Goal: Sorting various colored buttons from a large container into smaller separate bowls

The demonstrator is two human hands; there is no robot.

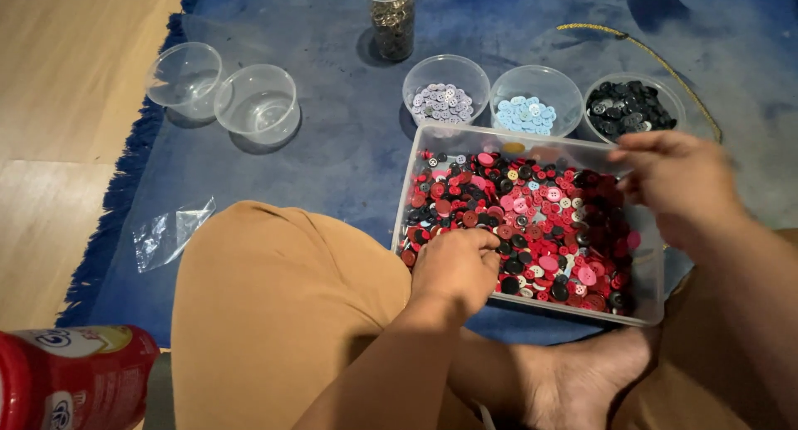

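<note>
Buttons (532,222), red/black/pink, are filling clear tray (652,301) at centre. L hand (455,268) is resting curled on them at 7 o'clock, fingers together. R hand (677,185) is hovering at 2 o'clock, fingertips pinched; contents unclear. Bowls w/ sorted buttons (525,114) are sitting at 12.

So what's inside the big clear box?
The box holds a heap of loose buttons, mostly red, black and pink. The left hand rests on them; the right hand hovers above. Both cover some buttons, and the bottom is buried.
</note>
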